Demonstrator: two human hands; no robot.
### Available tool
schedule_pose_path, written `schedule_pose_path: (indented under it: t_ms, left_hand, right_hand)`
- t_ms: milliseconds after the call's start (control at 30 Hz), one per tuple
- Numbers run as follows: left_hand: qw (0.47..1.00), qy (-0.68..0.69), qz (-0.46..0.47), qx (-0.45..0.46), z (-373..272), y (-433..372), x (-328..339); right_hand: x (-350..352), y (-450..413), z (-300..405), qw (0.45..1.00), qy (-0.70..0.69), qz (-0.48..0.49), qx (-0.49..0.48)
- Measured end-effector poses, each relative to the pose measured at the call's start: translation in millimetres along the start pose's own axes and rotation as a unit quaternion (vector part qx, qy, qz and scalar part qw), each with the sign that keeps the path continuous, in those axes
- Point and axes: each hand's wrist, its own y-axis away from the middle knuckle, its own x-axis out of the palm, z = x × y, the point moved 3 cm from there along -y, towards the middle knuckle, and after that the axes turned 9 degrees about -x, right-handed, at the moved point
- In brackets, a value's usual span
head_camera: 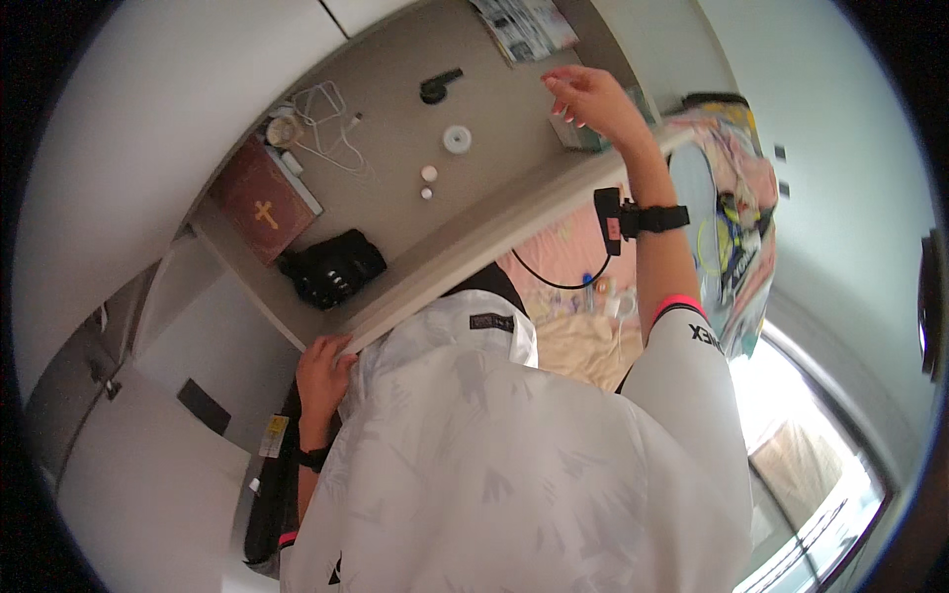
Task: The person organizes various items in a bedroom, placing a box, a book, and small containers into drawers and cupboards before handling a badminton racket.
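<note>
An open drawer [385, 215] lies before me. My left hand [322, 378] rests with bent fingers at the drawer's front left corner, holding nothing that I can see. Over the drawer's right end hangs my right hand [586, 100], fingers loosely curled and apart, above a greenish box [582, 137]. Inside are a black handheld item [439, 87], a white roll [457, 139], two small round pieces [428, 174], a tangled white cable [326, 111], a dark red book with a gold cross [265, 204] and a black bundle [337, 268]. Printed papers [526, 30] lie at the far right.
A bed with a pink patterned sheet [571, 252] extends beyond the drawer front, with small items on it. A stuffed, patterned bag [741, 178] stands at the right. At lower left is a long black case [270, 482]. A bright window [808, 474] shows at lower right.
</note>
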Motion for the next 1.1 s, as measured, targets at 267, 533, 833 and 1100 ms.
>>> schedule_pose_path:
  t_ms: [267, 533, 833, 1100]
  left_hand:
    - [0.992, -0.045, 0.068, 0.099, 5.6, -19.5, 0.2]
    - [0.987, -0.032, 0.102, 0.117, 19.6, -25.1, 8.1]
    - [0.983, -0.082, 0.1, 0.132, 16.7, -28.5, 10.5]
    - [0.964, -0.172, 0.15, 0.137, -3.7, -28.1, -4.3]
  right_hand:
    - [-22.9, 190.5, 2.3, 0.984, -0.079, -0.153, 0.049]
    - [-26.5, 411.5, -32.8, 0.912, -0.075, -0.31, 0.257]
    - [-124.7, 658.8, 58.2, 0.778, 0.145, -0.366, 0.491]
    - [-40.0, 514.3, -132.0, 0.894, -0.053, -0.172, 0.41]
